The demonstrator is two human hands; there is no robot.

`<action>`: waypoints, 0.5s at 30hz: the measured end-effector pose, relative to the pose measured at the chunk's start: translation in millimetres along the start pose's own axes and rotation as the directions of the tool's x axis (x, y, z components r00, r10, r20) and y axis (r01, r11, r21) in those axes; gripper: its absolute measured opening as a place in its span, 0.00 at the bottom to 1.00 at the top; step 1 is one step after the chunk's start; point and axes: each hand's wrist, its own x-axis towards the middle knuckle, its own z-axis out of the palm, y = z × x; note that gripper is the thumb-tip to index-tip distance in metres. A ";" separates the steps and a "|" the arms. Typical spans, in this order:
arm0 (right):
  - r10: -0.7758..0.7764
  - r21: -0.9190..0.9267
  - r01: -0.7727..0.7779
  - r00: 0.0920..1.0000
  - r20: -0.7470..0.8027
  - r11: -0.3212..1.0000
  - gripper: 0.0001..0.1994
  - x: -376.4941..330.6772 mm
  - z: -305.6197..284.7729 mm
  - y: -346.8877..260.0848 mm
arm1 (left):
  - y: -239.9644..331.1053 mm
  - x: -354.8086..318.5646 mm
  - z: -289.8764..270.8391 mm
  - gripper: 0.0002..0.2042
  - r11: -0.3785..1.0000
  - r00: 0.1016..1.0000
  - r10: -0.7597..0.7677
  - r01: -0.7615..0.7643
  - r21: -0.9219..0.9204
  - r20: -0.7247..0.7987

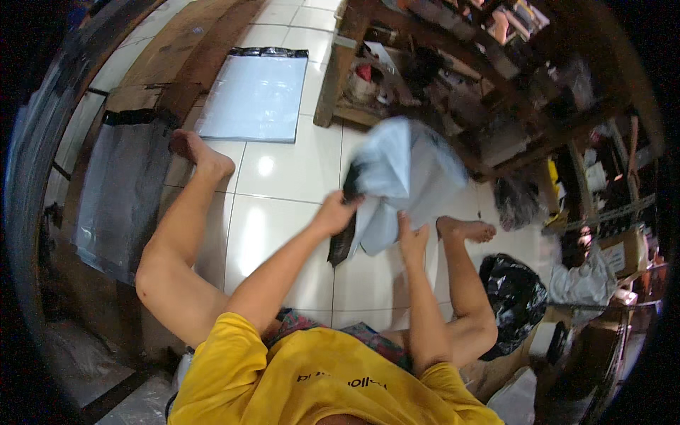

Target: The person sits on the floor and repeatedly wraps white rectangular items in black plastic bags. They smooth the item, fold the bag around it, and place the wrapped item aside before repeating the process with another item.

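A light grey plastic mailing bag point(418, 177) with a black strip along one side hangs above the tiled floor between my legs, creased and partly smeared by motion. My left hand point(336, 214) is closed on its black edge. Lower down and to the right, my right hand point(413, 239) grips the near edge, its thumb lying up against the plastic. Farther off to the left, a flat stack of similar pale mailing bags point(255, 95) with black strips rests on the floor, just beyond my left foot.
More grey plastic bags point(124, 184) lie on brown cardboard point(173, 53) at the left. A wooden shelf frame point(333, 78) full of clutter stands at the far right. By my right knee sit a shiny black plastic bag point(511, 304) and, beyond it, a cardboard box point(625, 253).
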 end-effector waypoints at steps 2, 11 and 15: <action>0.071 0.056 -0.077 0.992 0.102 0.995 0.26 9.5 -28.3 -3.3 | 27.8 4.9 -43.5 0.19 0.955 0.954 -0.298 0.297 0.019 0.039; -0.319 -0.658 0.341 0.934 0.159 0.671 0.26 -5.8 21.5 82.1 | -128.7 23.6 -97.1 0.17 0.817 0.831 -0.557 0.551 0.170 -0.019; -0.243 -0.412 0.723 0.614 0.751 0.554 0.16 -22.2 83.0 27.8 | -121.8 25.2 -92.8 0.18 0.799 0.801 -0.598 0.592 0.106 0.036</action>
